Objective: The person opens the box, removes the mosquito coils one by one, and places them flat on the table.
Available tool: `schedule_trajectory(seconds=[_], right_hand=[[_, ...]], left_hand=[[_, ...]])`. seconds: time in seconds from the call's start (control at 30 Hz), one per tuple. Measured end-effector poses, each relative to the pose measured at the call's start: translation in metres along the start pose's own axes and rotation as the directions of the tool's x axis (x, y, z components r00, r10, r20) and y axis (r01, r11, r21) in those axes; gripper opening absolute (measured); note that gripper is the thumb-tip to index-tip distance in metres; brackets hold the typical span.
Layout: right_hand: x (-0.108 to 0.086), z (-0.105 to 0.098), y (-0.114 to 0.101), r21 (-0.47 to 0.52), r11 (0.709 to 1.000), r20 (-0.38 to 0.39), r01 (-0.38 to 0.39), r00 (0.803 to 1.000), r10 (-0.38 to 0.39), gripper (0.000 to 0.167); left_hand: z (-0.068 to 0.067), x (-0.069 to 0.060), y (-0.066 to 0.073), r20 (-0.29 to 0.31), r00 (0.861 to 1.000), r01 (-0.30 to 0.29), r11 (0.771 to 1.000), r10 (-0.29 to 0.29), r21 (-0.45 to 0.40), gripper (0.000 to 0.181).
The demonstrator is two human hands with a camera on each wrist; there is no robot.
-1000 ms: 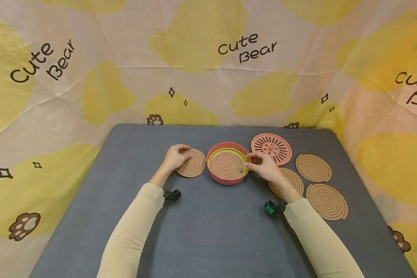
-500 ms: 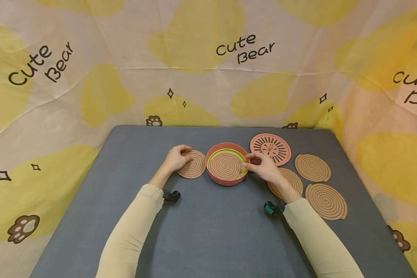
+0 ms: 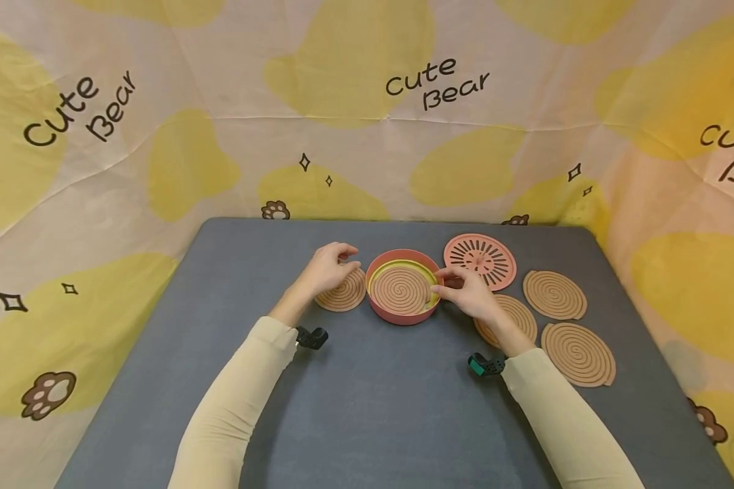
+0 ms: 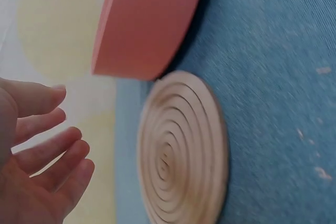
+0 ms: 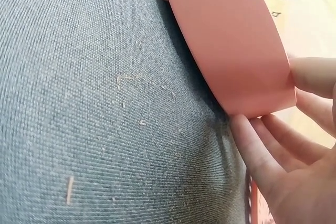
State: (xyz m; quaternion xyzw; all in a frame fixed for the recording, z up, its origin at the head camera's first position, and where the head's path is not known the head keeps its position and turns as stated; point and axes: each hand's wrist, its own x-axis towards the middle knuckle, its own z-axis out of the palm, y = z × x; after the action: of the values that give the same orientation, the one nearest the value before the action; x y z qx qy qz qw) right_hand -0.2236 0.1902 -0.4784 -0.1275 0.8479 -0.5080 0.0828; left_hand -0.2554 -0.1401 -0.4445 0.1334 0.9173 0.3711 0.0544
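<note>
A round pink tin (image 3: 404, 318) with a yellow inner dish (image 3: 411, 261) holds a brown mosquito coil (image 3: 400, 291). At its right wall, my right hand (image 3: 469, 296) grips the rim; the right wrist view has the thumb at the top edge and the other fingers against the outside. Just left of the tin another mosquito coil (image 3: 342, 296) lies flat on the table. Over this coil hovers my left hand (image 3: 329, 268), its fingers loosely bent and holding nothing. In the left wrist view a gap shows between the left fingers (image 4: 68, 156) and that coil.
A slotted pink lid (image 3: 497, 263) lies behind my right hand. Several more mosquito coils lie at the right: one (image 3: 520, 312) partly under my right forearm, one behind (image 3: 554, 295), one nearer (image 3: 578, 354). Patterned cloth (image 3: 342, 81) surrounds the grey-blue table (image 3: 373, 407).
My left hand has let go of the left mosquito coil, rising and shifting right towards the tin. The coil stays in place. My right hand keeps its grip on the tin.
</note>
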Motion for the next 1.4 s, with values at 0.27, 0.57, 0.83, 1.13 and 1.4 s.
schedule_trajectory(seconds=[0.27, 0.57, 0.83, 1.13, 1.4], right_hand=[[0.001, 0.0, 0.002, 0.021, 1.0, 0.003, 0.009, 1.0, -0.009, 0.042], [0.001, -0.001, 0.005, 0.039, 0.999, 0.01, 0.004, 1.0, -0.004, 0.043], [0.001, 0.0, 0.002, 0.032, 0.999, 0.01, -0.002, 1.0, 0.002, 0.042], [0.003, 0.0, 0.001, 0.057, 0.998, 0.022, -0.003, 1.0, 0.001, 0.042], [0.001, -0.002, 0.002, 0.038, 0.999, 0.013, 0.0, 1.0, 0.0, 0.042]], left_hand=[[0.006, 0.005, 0.023, 0.005, 0.995, -0.101, 0.994, 0.102, -0.045, 0.035], [0.021, 0.018, 0.048, 0.014, 0.988, -0.15, 0.987, 0.151, -0.058, 0.034], [0.034, 0.028, 0.063, 0.029, 0.988, -0.151, 0.987, 0.152, -0.05, 0.033], [0.056, 0.042, 0.061, 0.066, 0.993, -0.092, 0.991, 0.099, -0.096, 0.033], [0.074, 0.051, 0.052, 0.122, 0.99, -0.051, 0.991, 0.066, -0.127, 0.031]])
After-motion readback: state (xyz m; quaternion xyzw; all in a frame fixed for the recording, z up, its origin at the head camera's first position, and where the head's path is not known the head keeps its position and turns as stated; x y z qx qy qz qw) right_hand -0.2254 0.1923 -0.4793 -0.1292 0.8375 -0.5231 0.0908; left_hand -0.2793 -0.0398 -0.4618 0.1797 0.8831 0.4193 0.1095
